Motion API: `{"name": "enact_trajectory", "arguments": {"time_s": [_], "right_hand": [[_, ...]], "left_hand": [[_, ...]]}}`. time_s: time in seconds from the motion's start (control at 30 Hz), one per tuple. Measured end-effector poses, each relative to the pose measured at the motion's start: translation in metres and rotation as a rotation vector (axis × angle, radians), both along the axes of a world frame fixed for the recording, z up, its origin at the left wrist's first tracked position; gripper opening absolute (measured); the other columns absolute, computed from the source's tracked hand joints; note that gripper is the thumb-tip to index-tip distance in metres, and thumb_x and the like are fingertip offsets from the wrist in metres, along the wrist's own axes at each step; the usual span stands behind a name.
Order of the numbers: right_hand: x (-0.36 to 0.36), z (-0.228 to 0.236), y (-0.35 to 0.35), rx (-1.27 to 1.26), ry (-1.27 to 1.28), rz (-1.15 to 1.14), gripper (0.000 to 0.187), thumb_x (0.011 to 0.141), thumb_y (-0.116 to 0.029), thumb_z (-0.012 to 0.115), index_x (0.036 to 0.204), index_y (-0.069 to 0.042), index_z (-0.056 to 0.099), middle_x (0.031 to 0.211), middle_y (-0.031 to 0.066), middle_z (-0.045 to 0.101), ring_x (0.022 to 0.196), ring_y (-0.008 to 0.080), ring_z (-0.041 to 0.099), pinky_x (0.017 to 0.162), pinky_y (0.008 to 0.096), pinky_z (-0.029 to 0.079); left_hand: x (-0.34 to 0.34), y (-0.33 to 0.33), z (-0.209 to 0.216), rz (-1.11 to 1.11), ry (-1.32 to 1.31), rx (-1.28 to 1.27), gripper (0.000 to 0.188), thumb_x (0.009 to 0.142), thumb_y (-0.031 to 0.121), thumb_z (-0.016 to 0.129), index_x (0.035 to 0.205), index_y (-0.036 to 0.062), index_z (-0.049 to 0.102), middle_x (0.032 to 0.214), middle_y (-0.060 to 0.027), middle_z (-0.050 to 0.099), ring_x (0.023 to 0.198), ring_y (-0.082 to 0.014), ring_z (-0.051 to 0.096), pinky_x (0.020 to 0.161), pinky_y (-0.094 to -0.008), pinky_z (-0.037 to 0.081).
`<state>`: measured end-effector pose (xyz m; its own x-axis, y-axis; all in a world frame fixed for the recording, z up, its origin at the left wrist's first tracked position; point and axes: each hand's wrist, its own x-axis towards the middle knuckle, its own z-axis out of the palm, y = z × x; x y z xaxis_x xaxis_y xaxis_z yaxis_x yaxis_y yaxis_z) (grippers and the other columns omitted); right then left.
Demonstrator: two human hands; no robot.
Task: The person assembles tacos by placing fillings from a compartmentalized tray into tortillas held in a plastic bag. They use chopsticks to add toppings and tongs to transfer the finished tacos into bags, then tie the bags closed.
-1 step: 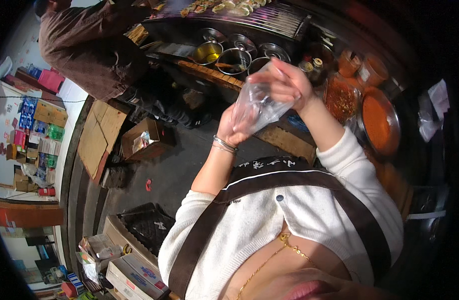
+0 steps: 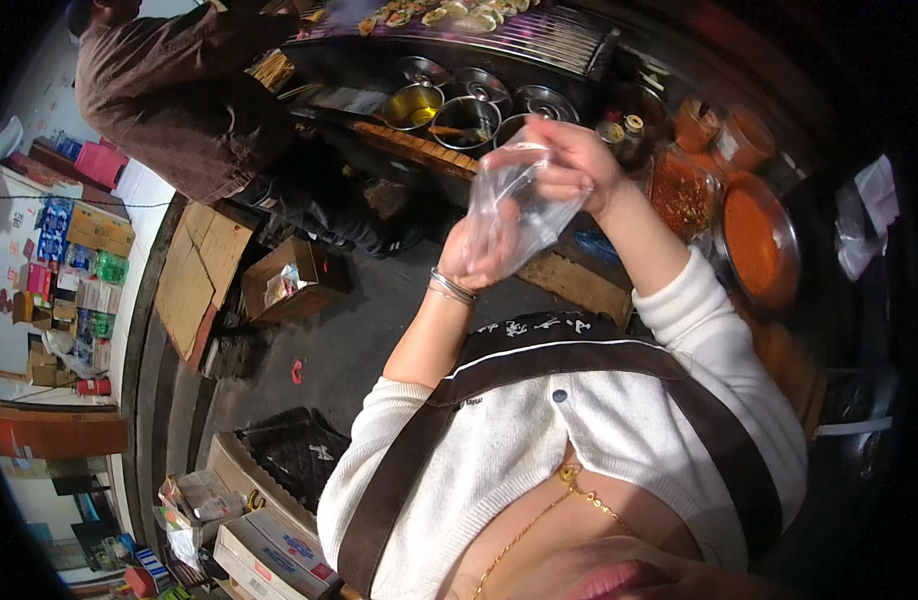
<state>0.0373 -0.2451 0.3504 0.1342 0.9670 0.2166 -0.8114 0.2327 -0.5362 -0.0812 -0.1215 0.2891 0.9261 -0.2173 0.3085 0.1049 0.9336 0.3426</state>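
Between my two hands is a clear, thin plastic bag [image 2: 524, 215], crumpled and stretched up and to the right. My left hand [image 2: 469, 254], with silver bangles at the wrist, grips its lower left part, and some of the fingers show blurred through the film. At the upper right, my right hand [image 2: 577, 170] is closed on the bag's other side, its fingers curled around the plastic. Whether any fingers are inside the bag I cannot tell. Both hands are raised in front of the dark apron [image 2: 559, 350], short of the metal pots.
Beyond my hands stand a pot of yellow liquid [image 2: 413, 106], a dark pot with a spoon [image 2: 467, 124] and a grill [image 2: 539, 42] with shellfish. To the right are a bowl of orange powder [image 2: 759, 240] and a chili tray [image 2: 682, 190]. A co-worker [image 2: 179, 100] stands far left, near a cardboard box [image 2: 294, 290].
My right hand has shifted slightly left and down. The plastic between my hands has changed its folds, and my left hand has barely moved.
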Motion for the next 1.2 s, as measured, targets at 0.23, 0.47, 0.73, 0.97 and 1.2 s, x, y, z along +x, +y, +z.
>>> {"name": "enact_trajectory", "arguments": {"time_s": [0.23,0.47,0.73,0.97,1.2], "right_hand": [[-0.012,-0.029,0.014,-0.225,-0.240,-0.071,0.030,0.085,-0.021,0.048,0.104,0.002,0.046,0.087,0.0056,0.055,0.077,0.0096,0.055,0.065,0.0234,0.049],[-0.042,-0.023,-0.015,-0.031,-0.030,-0.205,0.040,0.079,-0.008,0.055,0.114,-0.014,0.038,0.084,0.0085,0.059,0.069,0.0142,0.060,0.063,0.0252,0.049],[-0.033,-0.046,-0.019,-0.394,0.286,-0.402,0.009,0.081,-0.004,0.049,0.085,-0.012,0.052,0.084,0.0087,0.059,0.054,0.0064,0.053,0.039,0.0126,0.041],[-0.011,-0.028,-0.042,-0.068,0.440,-0.747,0.012,0.084,0.000,0.042,0.090,-0.007,0.051,0.101,0.0120,0.056,0.100,0.0212,0.053,0.067,0.0229,0.051],[-0.047,-0.029,-0.033,-0.298,-1.176,-0.891,0.024,0.081,0.002,0.042,0.103,0.002,0.052,0.107,0.0143,0.051,0.090,0.0222,0.055,0.074,0.0288,0.046]], "left_hand": [[0.017,0.006,0.030,0.064,-0.674,-0.239,0.053,0.079,0.058,0.040,0.055,0.0106,0.035,0.057,-0.0023,0.050,0.039,-0.0111,0.041,0.039,-0.0229,0.035],[0.021,0.016,0.046,0.507,-0.159,-0.404,0.061,0.072,0.069,0.036,0.084,0.0117,0.050,0.067,-0.0041,0.046,0.060,-0.0163,0.043,0.049,-0.0263,0.034],[0.049,0.015,0.045,1.036,-0.305,0.130,0.042,0.083,0.046,0.041,0.089,0.0067,0.051,0.079,-0.0085,0.052,0.072,-0.0174,0.051,0.066,-0.0270,0.043],[0.078,0.011,0.040,1.612,-0.011,0.765,0.010,0.079,0.010,0.054,0.082,0.0009,0.050,0.079,-0.0038,0.050,0.071,-0.0119,0.046,0.068,-0.0251,0.039],[0.090,-0.014,0.051,1.409,0.107,0.588,0.017,0.079,0.013,0.059,0.088,0.0055,0.046,0.083,-0.0017,0.048,0.075,-0.0106,0.044,0.069,-0.0238,0.038]]}}
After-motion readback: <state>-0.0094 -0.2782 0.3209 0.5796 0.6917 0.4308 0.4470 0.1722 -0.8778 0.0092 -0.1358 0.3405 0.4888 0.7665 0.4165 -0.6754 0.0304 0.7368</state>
